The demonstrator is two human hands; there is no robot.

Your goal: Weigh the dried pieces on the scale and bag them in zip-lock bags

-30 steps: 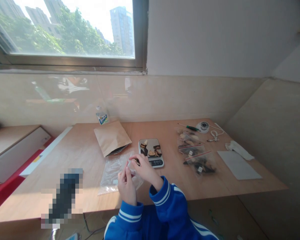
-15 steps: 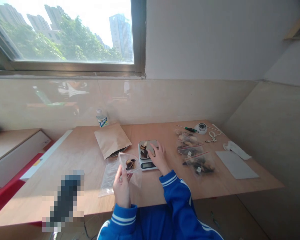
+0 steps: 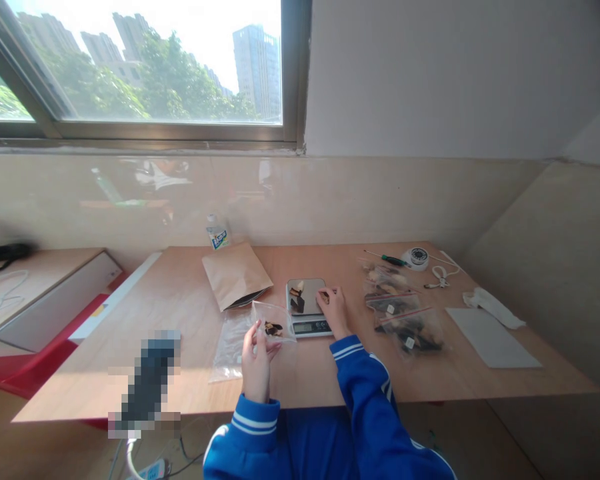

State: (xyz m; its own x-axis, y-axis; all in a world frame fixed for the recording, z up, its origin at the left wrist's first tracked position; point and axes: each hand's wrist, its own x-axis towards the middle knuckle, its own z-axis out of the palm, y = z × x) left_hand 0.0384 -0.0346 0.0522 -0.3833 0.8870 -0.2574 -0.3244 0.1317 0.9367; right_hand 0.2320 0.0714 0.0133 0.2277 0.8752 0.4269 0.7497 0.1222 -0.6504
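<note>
- Left hand (image 3: 257, 350) is up over the table's near edge, fingers pinched on a small clear bag (image 3: 274, 323) with a few dark and tan pieces inside.
- Right hand (image 3: 334, 309) is out at the kitchen scale (image 3: 307, 307), fingertips closed on a small piece at the platform's right edge.
- Two pieces sit on the scale platform, left of that hand.
- A flat empty clear bag (image 3: 230, 343) lies under the left hand; a brown paper pouch (image 3: 237, 274) is beyond it.
- Filled zip bags (image 3: 403, 313) rest to the right on the wooden table (image 3: 170, 313).
</note>
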